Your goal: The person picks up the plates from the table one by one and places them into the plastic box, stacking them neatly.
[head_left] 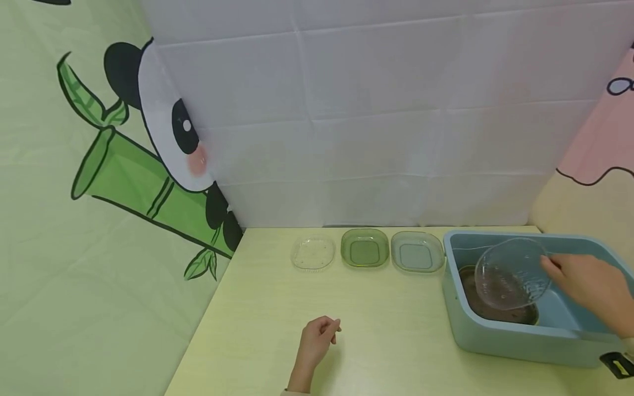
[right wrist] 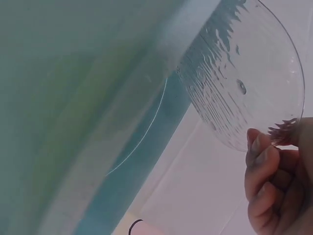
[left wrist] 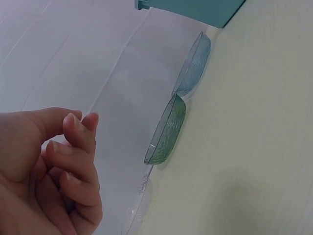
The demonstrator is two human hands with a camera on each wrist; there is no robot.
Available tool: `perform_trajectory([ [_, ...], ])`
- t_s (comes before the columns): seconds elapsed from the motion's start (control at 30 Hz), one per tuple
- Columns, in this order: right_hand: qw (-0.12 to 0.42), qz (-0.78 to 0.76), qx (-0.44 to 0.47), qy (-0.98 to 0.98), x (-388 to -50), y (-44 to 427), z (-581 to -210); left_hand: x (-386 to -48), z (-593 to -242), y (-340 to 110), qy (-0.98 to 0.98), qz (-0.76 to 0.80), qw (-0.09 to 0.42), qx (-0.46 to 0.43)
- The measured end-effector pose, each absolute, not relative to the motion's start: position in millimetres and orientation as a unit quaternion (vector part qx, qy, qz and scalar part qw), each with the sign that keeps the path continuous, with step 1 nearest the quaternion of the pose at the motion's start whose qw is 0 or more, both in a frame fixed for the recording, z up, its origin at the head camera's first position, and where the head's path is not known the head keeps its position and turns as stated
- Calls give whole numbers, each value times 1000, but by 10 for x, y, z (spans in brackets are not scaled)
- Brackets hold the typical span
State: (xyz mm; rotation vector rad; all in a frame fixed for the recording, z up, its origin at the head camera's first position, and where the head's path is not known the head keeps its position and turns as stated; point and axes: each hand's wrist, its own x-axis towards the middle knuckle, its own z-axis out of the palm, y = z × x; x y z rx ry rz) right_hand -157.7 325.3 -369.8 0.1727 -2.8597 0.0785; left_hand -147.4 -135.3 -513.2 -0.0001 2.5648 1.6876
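Observation:
My right hand [head_left: 591,283] pinches the rim of a round clear plate [head_left: 512,273], which is tilted over the blue plastic tub [head_left: 525,344]. In the right wrist view the ridged clear plate [right wrist: 244,73] is held between thumb and fingers. Inside the tub, partly behind the held plate, lies a brown dish [head_left: 475,300]. My left hand [head_left: 315,341] hovers over the table with loosely curled fingers and holds nothing. Beyond it, along the back edge, a clear dish [head_left: 313,253], a green dish [head_left: 365,248] and a pale blue dish [head_left: 417,252] stand in a row.
The tub occupies the right side of the pale yellow table [head_left: 386,313], close to the blue dish. A white cloth [head_left: 371,126] hangs behind the table, and a printed green cloth [head_left: 89,275] hangs at the left.

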Motion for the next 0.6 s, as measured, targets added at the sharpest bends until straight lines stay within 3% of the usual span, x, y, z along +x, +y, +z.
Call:
perform_trajectory([
  [0.13, 105, 8, 76, -992, -1641, 3254, -3634, -1458, -5128, -1361, 834, 551, 27, 8],
  [0.37, 96, -15, 106, -990, -1775, 3196, -3556, -1451, -5111, -1370, 835, 549, 34, 3],
  [0.6, 28, -2, 106, -994, -1896, 3122, -3566, -1459, -5116, -1364, 835, 549, 44, -6],
])
